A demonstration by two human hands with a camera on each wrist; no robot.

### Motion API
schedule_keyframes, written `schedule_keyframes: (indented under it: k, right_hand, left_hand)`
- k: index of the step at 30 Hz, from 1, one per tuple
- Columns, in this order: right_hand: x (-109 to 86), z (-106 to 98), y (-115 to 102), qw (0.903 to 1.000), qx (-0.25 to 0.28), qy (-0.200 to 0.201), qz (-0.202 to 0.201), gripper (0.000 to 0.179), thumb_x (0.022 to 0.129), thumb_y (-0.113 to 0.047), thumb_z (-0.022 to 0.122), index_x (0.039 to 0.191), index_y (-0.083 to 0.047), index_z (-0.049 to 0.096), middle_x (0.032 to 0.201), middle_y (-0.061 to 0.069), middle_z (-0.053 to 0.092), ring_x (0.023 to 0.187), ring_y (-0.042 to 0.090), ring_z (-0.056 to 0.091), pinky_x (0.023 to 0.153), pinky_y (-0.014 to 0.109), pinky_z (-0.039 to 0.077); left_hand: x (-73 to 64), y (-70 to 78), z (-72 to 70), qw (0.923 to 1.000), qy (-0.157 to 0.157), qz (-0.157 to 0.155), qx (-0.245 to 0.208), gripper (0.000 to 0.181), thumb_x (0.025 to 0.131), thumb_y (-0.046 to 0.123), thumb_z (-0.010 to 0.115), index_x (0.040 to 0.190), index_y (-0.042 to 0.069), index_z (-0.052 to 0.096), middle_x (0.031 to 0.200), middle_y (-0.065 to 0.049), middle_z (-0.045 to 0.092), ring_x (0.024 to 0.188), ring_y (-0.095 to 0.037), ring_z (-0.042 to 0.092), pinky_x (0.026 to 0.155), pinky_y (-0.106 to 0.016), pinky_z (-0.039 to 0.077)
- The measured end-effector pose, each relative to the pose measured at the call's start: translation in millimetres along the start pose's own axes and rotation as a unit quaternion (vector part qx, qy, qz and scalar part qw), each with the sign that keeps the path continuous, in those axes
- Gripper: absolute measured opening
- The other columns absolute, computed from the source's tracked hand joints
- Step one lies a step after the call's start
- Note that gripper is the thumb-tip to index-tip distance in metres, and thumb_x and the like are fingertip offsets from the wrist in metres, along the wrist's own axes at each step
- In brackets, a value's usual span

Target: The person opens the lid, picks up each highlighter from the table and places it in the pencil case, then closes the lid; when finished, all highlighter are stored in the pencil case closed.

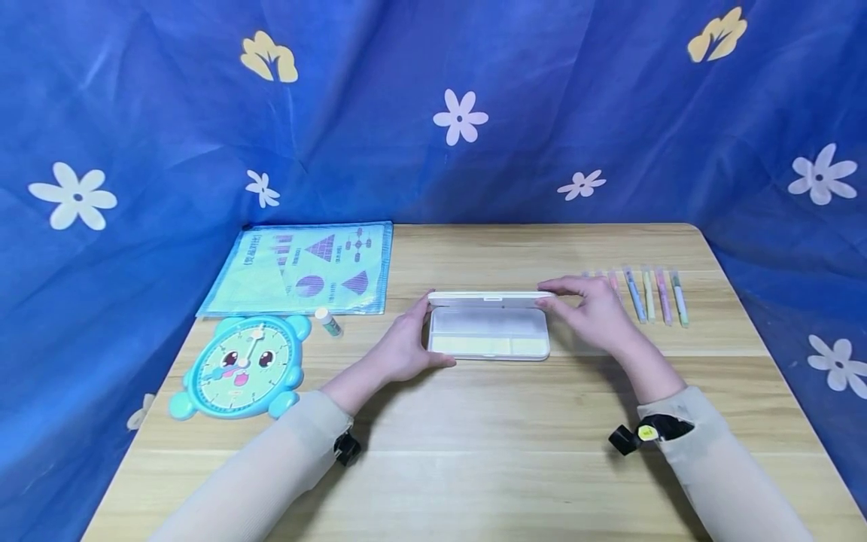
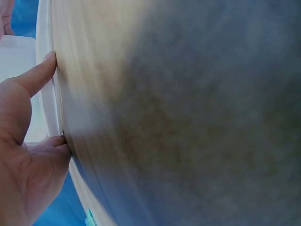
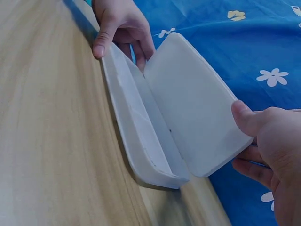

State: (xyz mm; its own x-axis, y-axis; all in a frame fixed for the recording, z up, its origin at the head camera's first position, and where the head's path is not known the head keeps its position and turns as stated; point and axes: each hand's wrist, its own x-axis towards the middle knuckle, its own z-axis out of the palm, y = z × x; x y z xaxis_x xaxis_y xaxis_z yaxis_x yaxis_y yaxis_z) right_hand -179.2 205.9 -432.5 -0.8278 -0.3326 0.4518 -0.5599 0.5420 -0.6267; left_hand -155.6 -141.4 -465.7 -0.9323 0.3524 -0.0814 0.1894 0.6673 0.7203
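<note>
A white pencil case lies in the middle of the table with its hinged lid raised. Inside its base are divided compartments, and nothing shows in them. My left hand grips the left end of the base, thumb on the front edge and fingers round the back, as the right wrist view also shows. My right hand pinches the lid's right corner between thumb and fingers. In the left wrist view, the left thumb presses along the case's front wall.
Several highlighter pens lie in a row at right, some partly behind my right hand. On the left are a blue toy clock, a small glue stick and a light-blue printed packet. A blue flowered cloth hangs behind the table.
</note>
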Motion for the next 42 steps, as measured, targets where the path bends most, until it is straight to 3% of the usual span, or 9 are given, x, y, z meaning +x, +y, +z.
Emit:
schedule_keyframes:
  k: [3, 6, 11, 17, 23, 26, 31, 35, 42]
  right_hand:
    - [1.6, -1, 2, 0.9999, -0.007, 0.013, 0.001, 0.018, 0.088, -0.01, 0.088, 0.106, -0.011, 0.085, 0.105, 0.003, 0.081, 0.098, 0.027, 0.077, 0.095, 0.043, 0.052]
    - [3.8, -1, 4, 0.9998, -0.001, 0.019, 0.003, 0.015, 0.09, -0.007, 0.086, 0.105, -0.009, 0.085, 0.102, 0.004, 0.081, 0.096, 0.026, 0.078, 0.091, 0.04, 0.059]
    - [8.3, 0, 6, 0.9994, 0.012, 0.025, 0.018, 0.013, 0.092, -0.005, 0.083, 0.105, -0.007, 0.085, 0.101, 0.005, 0.081, 0.095, 0.025, 0.078, 0.088, 0.042, 0.062]
    - [15.4, 3, 9, 0.9981, 0.014, 0.04, 0.044, 0.009, 0.095, -0.008, 0.081, 0.103, -0.006, 0.085, 0.098, 0.006, 0.081, 0.093, 0.028, 0.078, 0.085, 0.049, 0.063]
    - [23.0, 6, 13, 0.9962, 0.015, 0.045, 0.074, 0.011, 0.096, -0.012, 0.081, 0.104, -0.005, 0.085, 0.098, 0.008, 0.081, 0.093, 0.029, 0.078, 0.081, 0.047, 0.063]
    - [26.0, 7, 15, 0.9941, 0.007, 0.044, 0.099, 0.015, 0.098, -0.017, 0.08, 0.107, -0.008, 0.085, 0.101, 0.007, 0.081, 0.095, 0.026, 0.078, 0.081, 0.043, 0.063]
    - [28.7, 10, 18, 0.99, 0.006, 0.047, 0.133, 0.02, 0.099, -0.024, 0.078, 0.111, -0.01, 0.084, 0.103, 0.005, 0.081, 0.095, 0.022, 0.078, 0.076, 0.026, 0.058]
    - [31.7, 13, 21, 0.9899, 0.033, 0.049, 0.129, 0.019, 0.1, -0.02, 0.077, 0.111, -0.005, 0.084, 0.103, 0.009, 0.081, 0.093, 0.024, 0.077, 0.074, 0.015, 0.055]
    - [35.0, 16, 24, 0.9901, 0.059, 0.054, 0.116, 0.016, 0.1, -0.013, 0.077, 0.108, -0.001, 0.083, 0.1, 0.012, 0.08, 0.089, 0.024, 0.076, 0.073, 0.013, 0.055]
  left_hand:
    - [0.4, 0.2, 0.1, 1.0, 0.0, 0.004, -0.008, 0.119, 0.067, 0.029, 0.104, 0.16, 0.006, 0.033, 0.146, -0.006, 0.062, 0.134, -0.025, 0.057, 0.121, -0.043, 0.037]
    - [0.9, 0.0, 0.5, 0.9999, 0.002, 0.008, -0.013, 0.116, 0.066, 0.029, 0.104, 0.158, 0.009, 0.036, 0.145, -0.005, 0.063, 0.134, -0.024, 0.057, 0.121, -0.042, 0.037]
    - [1.2, -0.8, 1.0, 0.9997, 0.002, 0.01, -0.021, 0.124, 0.066, 0.027, 0.104, 0.164, 0.014, 0.029, 0.148, -0.004, 0.061, 0.139, -0.024, 0.054, 0.123, -0.043, 0.033]
    - [2.1, -0.3, 1.7, 0.9998, 0.002, 0.004, -0.022, 0.134, 0.066, 0.028, 0.104, 0.169, 0.012, 0.018, 0.155, -0.004, 0.056, 0.147, -0.02, 0.046, 0.126, -0.038, 0.027]
    - [2.3, 1.0, 1.9, 0.9997, 0.0, -0.011, -0.022, 0.14, 0.067, 0.028, 0.104, 0.171, 0.01, 0.01, 0.159, -0.006, 0.052, 0.149, -0.021, 0.043, 0.126, -0.037, 0.026]
    - [1.7, 1.7, 2.0, 0.9996, -0.001, -0.022, -0.018, 0.142, 0.067, 0.03, 0.104, 0.171, 0.01, 0.008, 0.16, -0.006, 0.051, 0.149, -0.021, 0.043, 0.126, -0.037, 0.026]
    - [1.0, 1.7, 2.6, 0.9996, -0.001, -0.023, -0.018, 0.143, 0.067, 0.029, 0.104, 0.171, 0.01, 0.008, 0.159, -0.006, 0.052, 0.149, -0.02, 0.043, 0.126, -0.036, 0.027]
    - [0.7, 1.6, 2.8, 0.9996, 0.0, -0.024, -0.017, 0.143, 0.067, 0.029, 0.104, 0.171, 0.009, 0.007, 0.159, -0.006, 0.052, 0.149, -0.02, 0.042, 0.126, -0.036, 0.026]
    - [0.2, -0.5, 0.9, 1.0, 0.002, 0.0, 0.008, 0.143, 0.069, 0.034, 0.103, 0.17, 0.007, 0.005, 0.154, -0.006, 0.056, 0.146, -0.023, 0.047, 0.125, -0.04, 0.028]
